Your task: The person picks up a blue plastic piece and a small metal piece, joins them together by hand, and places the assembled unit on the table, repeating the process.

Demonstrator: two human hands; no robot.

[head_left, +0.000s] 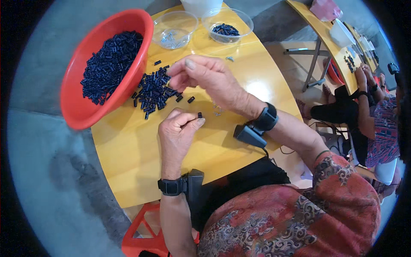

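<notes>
Sunlight glares off the glossy yellow wooden table (141,145) in front of you, its rounded edge curving over a grey concrete floor (43,171). Your left hand (177,128) is closed in a pinch, thumb and forefinger gripping one small dark blue plastic cylinder (200,115) near the middle of the table. Your right hand (205,75) hovers just beyond it with fingers curled together over the loose pile of dark blue cylinders (154,90); whether it holds a piece you cannot tell from here. That pile lies on the table just right of the red plastic basin (77,107), which sits tilted at the far left edge and is heaped with more of the same pieces. A single stray cylinder (191,99) rests between the pile and your left hand. A few tiny metal bits (216,109) lie scattered near your right wrist.

At the far side stand two clear plastic bowls: the left bowl (174,30) holds small silvery parts, the right bowl (227,25) holds a few dark blue pieces. Both your wrists wear black bands with small black devices attached. A red plastic stool (141,240) shows beneath you. Far right, another person (376,111) sits at a second yellow table (329,47).
</notes>
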